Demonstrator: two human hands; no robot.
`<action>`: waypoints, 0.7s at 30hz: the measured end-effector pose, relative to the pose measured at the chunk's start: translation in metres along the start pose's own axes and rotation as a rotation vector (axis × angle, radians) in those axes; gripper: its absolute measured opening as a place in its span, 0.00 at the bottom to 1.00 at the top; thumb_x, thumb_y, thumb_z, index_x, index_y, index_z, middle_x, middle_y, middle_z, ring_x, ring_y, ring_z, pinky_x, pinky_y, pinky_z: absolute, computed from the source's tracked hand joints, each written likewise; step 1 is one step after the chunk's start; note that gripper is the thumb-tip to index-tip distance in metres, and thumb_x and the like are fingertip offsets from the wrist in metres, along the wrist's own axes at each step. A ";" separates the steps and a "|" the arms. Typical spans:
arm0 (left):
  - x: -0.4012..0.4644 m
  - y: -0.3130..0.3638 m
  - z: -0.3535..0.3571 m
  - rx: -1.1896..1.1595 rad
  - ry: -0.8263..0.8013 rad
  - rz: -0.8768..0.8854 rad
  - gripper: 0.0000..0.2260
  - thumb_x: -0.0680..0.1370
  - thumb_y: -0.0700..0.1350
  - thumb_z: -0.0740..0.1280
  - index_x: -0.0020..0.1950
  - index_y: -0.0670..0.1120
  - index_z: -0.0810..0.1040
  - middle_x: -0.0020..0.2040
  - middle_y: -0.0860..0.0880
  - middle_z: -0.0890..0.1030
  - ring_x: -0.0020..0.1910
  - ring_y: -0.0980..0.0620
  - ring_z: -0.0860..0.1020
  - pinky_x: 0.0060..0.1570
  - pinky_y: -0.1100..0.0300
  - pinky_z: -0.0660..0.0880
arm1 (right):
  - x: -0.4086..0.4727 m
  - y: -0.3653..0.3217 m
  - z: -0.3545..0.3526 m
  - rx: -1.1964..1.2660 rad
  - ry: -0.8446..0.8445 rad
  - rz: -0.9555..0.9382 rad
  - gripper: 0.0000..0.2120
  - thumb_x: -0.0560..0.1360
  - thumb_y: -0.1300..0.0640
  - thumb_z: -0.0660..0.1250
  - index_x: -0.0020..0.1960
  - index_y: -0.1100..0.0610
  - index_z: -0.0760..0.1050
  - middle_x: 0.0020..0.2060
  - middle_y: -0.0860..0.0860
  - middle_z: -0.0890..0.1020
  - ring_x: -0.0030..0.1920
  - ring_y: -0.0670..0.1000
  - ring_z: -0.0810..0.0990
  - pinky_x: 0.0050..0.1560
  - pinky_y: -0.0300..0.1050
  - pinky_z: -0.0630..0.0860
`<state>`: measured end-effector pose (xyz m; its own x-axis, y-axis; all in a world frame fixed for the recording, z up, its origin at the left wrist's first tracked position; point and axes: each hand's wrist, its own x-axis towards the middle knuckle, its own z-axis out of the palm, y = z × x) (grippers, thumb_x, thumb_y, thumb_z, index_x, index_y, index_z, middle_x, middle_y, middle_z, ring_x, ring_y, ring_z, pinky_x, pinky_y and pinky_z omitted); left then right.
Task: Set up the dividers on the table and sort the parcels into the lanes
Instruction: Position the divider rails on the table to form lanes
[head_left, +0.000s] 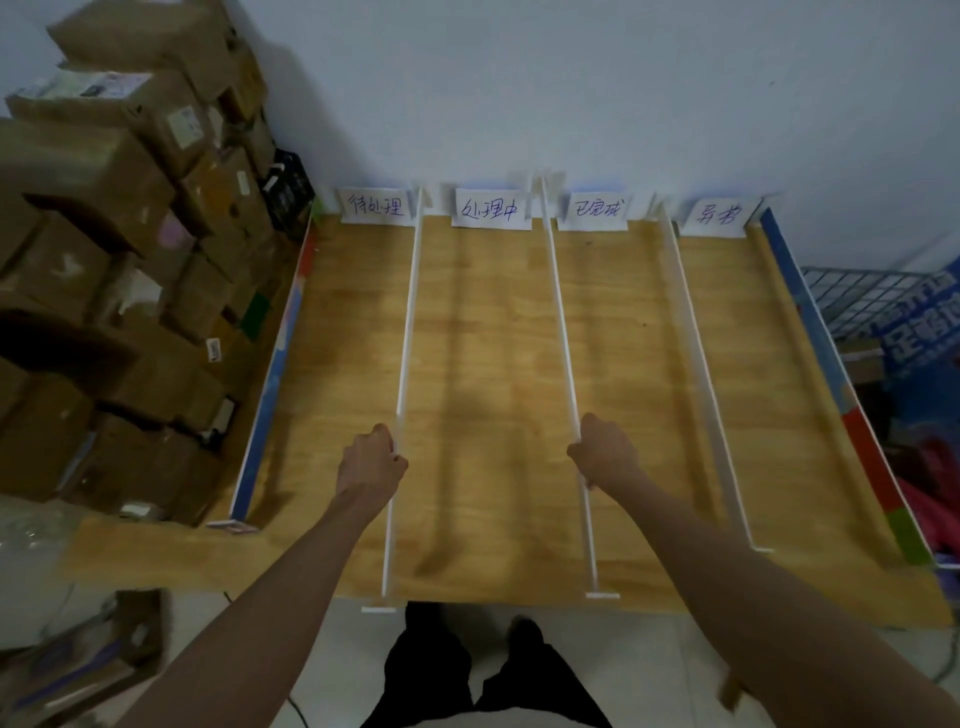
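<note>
Left hand (371, 460) clamped on left divider (408, 332); right hand (602, 452) clamped on mid divider (563, 322). Risk: thin strips tip/skew under uneven push, lanes narrow; near feet overhang table (488, 415) edge.

Three dividers (563, 322) stand side by side on the table (488, 338).

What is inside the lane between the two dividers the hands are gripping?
Only bare wood of the table shows between the left divider and middle divider, with a handwritten label at the far end. No parcels there.
</note>
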<state>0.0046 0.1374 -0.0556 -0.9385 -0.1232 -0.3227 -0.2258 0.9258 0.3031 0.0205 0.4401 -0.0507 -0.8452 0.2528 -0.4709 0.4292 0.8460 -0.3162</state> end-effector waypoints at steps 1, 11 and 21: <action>0.002 0.002 0.001 0.002 -0.002 -0.004 0.07 0.77 0.44 0.69 0.52 0.43 0.75 0.47 0.44 0.80 0.49 0.43 0.79 0.41 0.54 0.75 | 0.004 0.003 0.001 0.003 -0.003 0.001 0.11 0.77 0.58 0.64 0.57 0.62 0.70 0.50 0.61 0.80 0.46 0.63 0.83 0.47 0.55 0.81; 0.053 0.009 0.004 0.015 -0.031 0.012 0.07 0.77 0.45 0.69 0.51 0.44 0.74 0.43 0.46 0.77 0.43 0.44 0.77 0.36 0.56 0.72 | 0.042 0.005 0.013 0.055 -0.040 0.068 0.10 0.76 0.58 0.64 0.55 0.61 0.71 0.50 0.60 0.80 0.47 0.64 0.83 0.47 0.55 0.81; 0.088 0.008 0.017 0.017 -0.101 0.001 0.07 0.77 0.45 0.68 0.52 0.44 0.75 0.48 0.44 0.79 0.46 0.44 0.78 0.40 0.56 0.73 | 0.071 -0.007 0.020 0.040 -0.059 0.101 0.10 0.75 0.59 0.64 0.54 0.61 0.71 0.50 0.61 0.81 0.46 0.64 0.83 0.47 0.56 0.82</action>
<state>-0.0758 0.1395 -0.0968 -0.9074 -0.0862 -0.4113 -0.2194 0.9319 0.2888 -0.0358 0.4428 -0.0983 -0.7773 0.3063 -0.5494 0.5243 0.7981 -0.2968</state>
